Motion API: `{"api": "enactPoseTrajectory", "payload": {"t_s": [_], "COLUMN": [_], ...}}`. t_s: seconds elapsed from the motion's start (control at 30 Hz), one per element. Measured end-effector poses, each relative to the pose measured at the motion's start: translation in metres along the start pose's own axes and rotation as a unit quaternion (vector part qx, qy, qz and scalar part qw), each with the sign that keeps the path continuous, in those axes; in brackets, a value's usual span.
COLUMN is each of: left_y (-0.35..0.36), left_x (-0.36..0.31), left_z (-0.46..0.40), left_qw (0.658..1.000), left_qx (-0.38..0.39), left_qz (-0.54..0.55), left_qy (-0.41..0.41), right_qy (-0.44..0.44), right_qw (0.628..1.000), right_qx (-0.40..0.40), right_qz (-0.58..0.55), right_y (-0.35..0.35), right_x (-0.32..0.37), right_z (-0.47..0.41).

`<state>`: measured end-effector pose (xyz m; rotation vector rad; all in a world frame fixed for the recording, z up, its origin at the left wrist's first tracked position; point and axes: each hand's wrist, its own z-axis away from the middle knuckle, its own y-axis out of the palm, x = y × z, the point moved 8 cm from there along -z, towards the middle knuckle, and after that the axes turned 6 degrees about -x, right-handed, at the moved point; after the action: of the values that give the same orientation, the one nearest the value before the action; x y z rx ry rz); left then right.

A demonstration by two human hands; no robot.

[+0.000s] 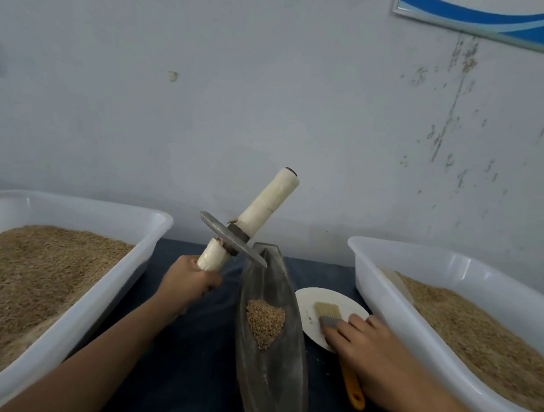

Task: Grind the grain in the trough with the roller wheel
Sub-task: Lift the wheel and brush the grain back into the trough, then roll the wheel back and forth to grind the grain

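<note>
A dark, boat-shaped metal trough (282, 393) lies on the table in front of me, with a small heap of grain (265, 321) in its middle. My left hand (186, 285) grips the lower white-wrapped handle of the roller wheel (232, 237), holding it tilted in the air above the trough's far end. The metal disc hangs clear of the grain. My right hand (372, 355) rests with relaxed fingers on a brush (329, 316) with an orange handle, lying partly on a white plate (309, 304) right of the trough.
Two large white plastic bins of grain flank the trough, one on the left (96, 292) and one on the right (396, 314). A dark blue cloth (187, 380) covers the table. A grey wall stands close behind.
</note>
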<state>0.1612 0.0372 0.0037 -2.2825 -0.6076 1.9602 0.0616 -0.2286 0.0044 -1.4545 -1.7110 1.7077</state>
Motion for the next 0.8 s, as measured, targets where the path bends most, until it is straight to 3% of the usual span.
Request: {"api": "enactPoseTrajectory", "payload": {"t_s": [0.1,0.33,0.7,0.8], "left_y": [0.003,0.015,0.022,0.023], "left_x": [-0.003,-0.012,-0.01,-0.011], "left_z": [0.002,0.012,0.01,0.011], "left_qw": [1.0,0.988,0.975,0.972], "left_qx": [0.007,0.046,0.047,0.045], "left_qz": [-0.027,-0.136,-0.206,-0.218], "left_qy": [0.013,0.052,0.071,0.082], "right_qy": [0.031,0.112,0.031,0.048], "right_qw": [0.999,0.956,0.976,0.978], "right_qx": [-0.016,-0.27,-0.215,-0.198], "right_qz": [-0.004,-0.037,0.027,0.041], "right_y": [-0.006,-0.086,-0.078,-0.076], "right_x": [0.0,-0.02,-0.017,-0.016], "right_z": [-0.005,-0.035,-0.111,-0.118]}}
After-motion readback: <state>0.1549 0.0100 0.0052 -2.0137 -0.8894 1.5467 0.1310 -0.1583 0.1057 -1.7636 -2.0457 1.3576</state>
